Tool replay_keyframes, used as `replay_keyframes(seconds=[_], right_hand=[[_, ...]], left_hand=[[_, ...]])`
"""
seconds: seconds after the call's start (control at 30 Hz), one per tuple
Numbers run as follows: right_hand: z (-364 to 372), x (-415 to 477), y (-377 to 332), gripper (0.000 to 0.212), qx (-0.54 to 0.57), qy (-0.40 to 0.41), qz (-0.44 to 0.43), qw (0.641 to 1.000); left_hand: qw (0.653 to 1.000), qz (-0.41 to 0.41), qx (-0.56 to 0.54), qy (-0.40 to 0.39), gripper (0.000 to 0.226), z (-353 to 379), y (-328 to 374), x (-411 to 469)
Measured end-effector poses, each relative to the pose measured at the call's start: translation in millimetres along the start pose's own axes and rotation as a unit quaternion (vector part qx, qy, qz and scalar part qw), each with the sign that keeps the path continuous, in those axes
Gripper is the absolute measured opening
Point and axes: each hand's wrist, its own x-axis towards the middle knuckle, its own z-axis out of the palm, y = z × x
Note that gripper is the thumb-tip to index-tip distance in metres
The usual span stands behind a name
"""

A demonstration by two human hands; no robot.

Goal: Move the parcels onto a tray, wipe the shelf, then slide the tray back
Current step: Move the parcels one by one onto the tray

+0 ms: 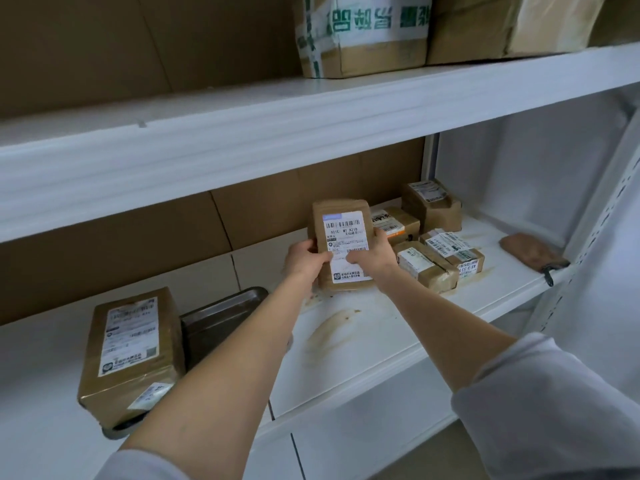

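White metal shelf point(374, 344), middle tier; board marked with brown smears point(329, 329) at centre and more near the right front edge. Lying on it, left to right: a steel tray point(221, 313) with a large parcel point(131, 355) apparently on its near end; an upright parcel point(341, 244) at mid-board, contact of its lower edge with the board not discernible; four small parcels point(424, 268) clustered close together toward the rear right, one standing behind three lying flat; a brown cloth point(530, 252) apart by the right wall. Upper shelf point(242, 109): two taped cartons point(360, 46) side by side.
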Motion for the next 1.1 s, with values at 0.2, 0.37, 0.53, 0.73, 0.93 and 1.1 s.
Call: replay_keyframes(seconds=[0.2,0.37,0.53,0.73,0.93,1.1], right_hand=[[17,-8,-10,0.083,0.064,0.007,0.012,0.998],[18,-13,-20,0.093,0.157,0.0,0.076,0.985],[19,-10,-15,0.14,0.145,0.018,0.099,0.984],[15,-19,-10,0.136,0.15,0.025,0.139,0.979],[14,-24,-12,0.126,0.172,0.013,0.161,0.972],[13,-28,-13,0.116,0.171,0.011,0.142,0.975]], left_hand=[[0.994,0.07,0.077,0.035,0.043,-16,5,-5],[0.987,0.108,0.122,0.02,0.051,-20,1,-10],[0.982,0.143,0.121,-0.017,0.049,-18,-7,-15],[0.977,0.185,0.095,-0.047,0.04,-15,-2,-26],[0.979,0.185,0.082,-0.032,0.034,-16,1,-31],[0.983,0.168,0.069,-0.007,0.033,-24,4,-28]])
